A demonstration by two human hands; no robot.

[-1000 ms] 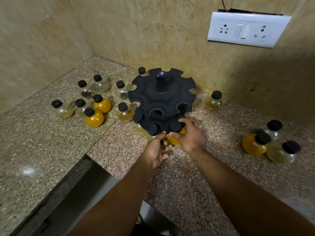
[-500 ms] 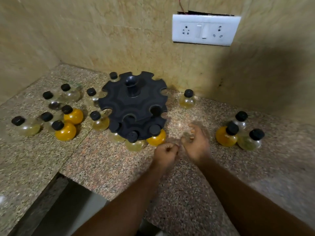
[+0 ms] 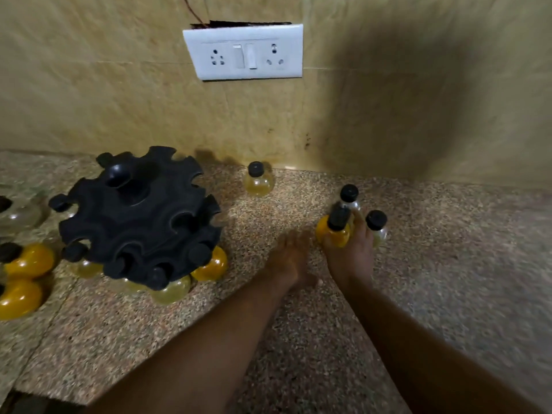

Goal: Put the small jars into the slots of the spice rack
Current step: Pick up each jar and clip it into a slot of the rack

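Our right hand (image 3: 349,255) curls round the orange jar (image 3: 332,236) beside a clear jar (image 3: 378,226). Our left hand (image 3: 288,258) is blurred; we cannot tell its grip

Right hand (image 3: 351,253) motion-blurred, curled round orange jar (image 3: 334,236); fingertips hidden behind it. Left hand (image 3: 289,258) blurred, finger pose unreadable. Clear jar (image 3: 377,220) at 3 o'clock of the orange jar partly hidden by the thumb. Edge jar (image 3: 18,298) at 8 o'clock of spice rack (image 3: 140,216) cut off by the frame.
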